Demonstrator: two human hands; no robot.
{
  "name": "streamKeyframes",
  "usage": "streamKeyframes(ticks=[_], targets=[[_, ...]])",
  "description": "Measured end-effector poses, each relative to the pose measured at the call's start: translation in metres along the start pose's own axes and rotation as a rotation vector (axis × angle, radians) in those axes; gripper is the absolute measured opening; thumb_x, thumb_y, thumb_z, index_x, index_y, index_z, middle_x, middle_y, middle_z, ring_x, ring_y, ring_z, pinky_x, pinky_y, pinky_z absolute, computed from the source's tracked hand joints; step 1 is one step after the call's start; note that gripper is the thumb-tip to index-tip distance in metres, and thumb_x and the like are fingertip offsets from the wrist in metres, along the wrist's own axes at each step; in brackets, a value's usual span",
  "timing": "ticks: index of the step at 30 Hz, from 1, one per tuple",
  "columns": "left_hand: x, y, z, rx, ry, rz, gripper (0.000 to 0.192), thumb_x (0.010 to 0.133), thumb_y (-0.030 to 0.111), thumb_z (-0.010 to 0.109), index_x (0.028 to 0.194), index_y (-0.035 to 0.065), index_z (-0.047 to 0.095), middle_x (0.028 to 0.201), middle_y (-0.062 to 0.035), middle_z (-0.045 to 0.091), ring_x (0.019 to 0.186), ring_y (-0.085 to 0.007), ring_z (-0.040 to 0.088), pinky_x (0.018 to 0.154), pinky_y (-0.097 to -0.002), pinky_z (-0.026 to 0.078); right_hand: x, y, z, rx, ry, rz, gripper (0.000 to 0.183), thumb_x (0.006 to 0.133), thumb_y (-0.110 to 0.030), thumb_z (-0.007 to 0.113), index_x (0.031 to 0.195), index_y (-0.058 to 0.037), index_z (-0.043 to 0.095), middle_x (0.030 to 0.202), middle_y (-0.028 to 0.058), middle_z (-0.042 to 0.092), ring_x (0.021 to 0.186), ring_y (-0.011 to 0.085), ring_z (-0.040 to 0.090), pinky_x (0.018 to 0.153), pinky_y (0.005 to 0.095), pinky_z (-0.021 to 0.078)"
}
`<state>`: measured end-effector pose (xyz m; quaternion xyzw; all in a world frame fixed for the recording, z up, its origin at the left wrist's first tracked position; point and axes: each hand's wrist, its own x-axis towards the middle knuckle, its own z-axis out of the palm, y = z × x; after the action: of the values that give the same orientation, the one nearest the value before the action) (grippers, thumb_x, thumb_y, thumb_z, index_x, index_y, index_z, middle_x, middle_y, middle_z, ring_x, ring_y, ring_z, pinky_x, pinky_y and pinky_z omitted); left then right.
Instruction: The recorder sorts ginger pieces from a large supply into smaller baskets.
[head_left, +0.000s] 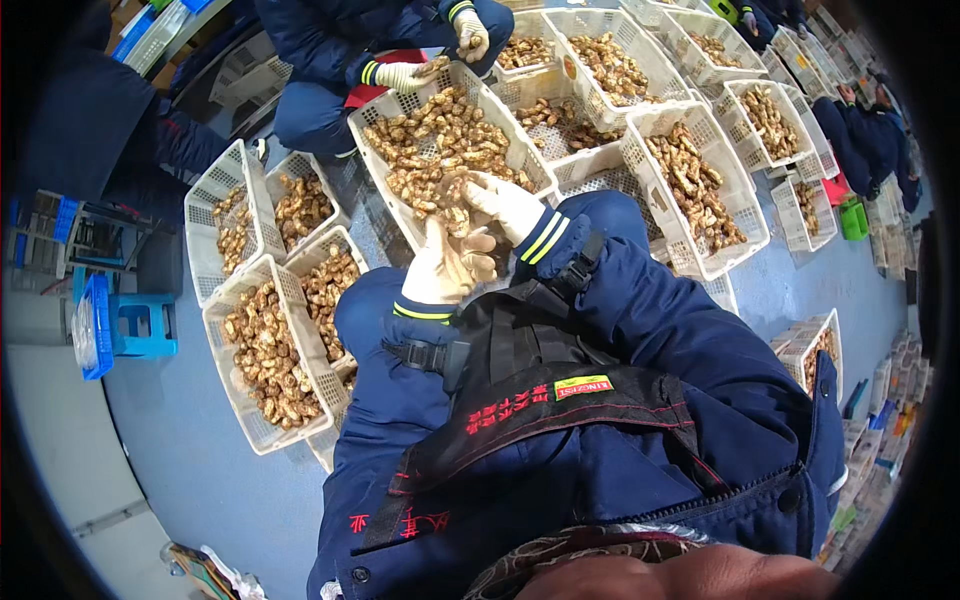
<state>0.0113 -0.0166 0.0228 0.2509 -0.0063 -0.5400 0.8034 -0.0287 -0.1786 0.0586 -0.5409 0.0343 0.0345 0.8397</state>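
My left hand (448, 264), in a whitish glove, is turned palm up over the near end of a white perforated plastic crate (546, 178). Its fingers curl loosely, with the thumb beside a knobbly brown-and-pale piece of produce (455, 222). Whether the left fingers grip that piece cannot be made out. Just above and to the right, my right hand (504, 202), gloved alike, has its fingertips closed on the piece. A heap of similar produce (439, 142) lies in the crate, most of it beyond my hands. The exact kind of produce is unclear.
Across the crate sits a co-worker (322, 67) with gloved hands holding pieces. More filled crates stand at left (259, 450) and right (757, 225). A blue plastic stool (146, 341) is at far left. Other people (870, 142) sit at far right.
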Motion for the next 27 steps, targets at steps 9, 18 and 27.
streamKeyframes(ticks=[9, 18, 27], targets=[[-0.008, -0.013, -0.009, 0.307, 0.126, 0.191, 0.027, 0.091, 0.022, 0.056, 0.108, 0.0023, 0.050, 0.085, -0.0089, 0.059, 0.068, -0.0204, 0.057, 0.064, -0.0348, 0.048, -0.008, 0.025, -0.003, 0.271, -0.126, 0.162, 0.038, 0.097, -0.039, 0.037, 0.112, -0.0072, 0.052, 0.076, 0.0028, 0.056, 0.059, 0.0108, 0.049, 0.053, 0.0259, 0.0422], [0.000, -0.017, -0.010, 0.406, 0.128, 0.195, 0.021, 0.091, 0.016, 0.054, 0.104, 0.0008, 0.050, 0.080, -0.0068, 0.056, 0.065, -0.0158, 0.055, 0.061, -0.0308, 0.049, -0.020, 0.009, 0.014, 0.302, -0.137, 0.138, 0.035, 0.095, -0.034, 0.047, 0.111, -0.0032, 0.052, 0.058, 0.0010, 0.045, 0.047, 0.0093, 0.039, 0.044, 0.0245, 0.0339], [0.001, -0.020, -0.016, 0.419, -0.033, 0.242, 0.031, 0.092, 0.016, 0.050, 0.117, -0.0007, 0.045, 0.099, -0.0122, 0.059, 0.083, -0.0210, 0.060, 0.071, -0.0326, 0.053, -0.016, 0.013, 0.006, -0.045, -0.021, 0.095, 0.022, 0.091, -0.020, 0.055, 0.104, -0.0025, 0.054, 0.073, 0.0000, 0.058, 0.052, 0.0041, 0.050, 0.046, 0.0184, 0.0406]])
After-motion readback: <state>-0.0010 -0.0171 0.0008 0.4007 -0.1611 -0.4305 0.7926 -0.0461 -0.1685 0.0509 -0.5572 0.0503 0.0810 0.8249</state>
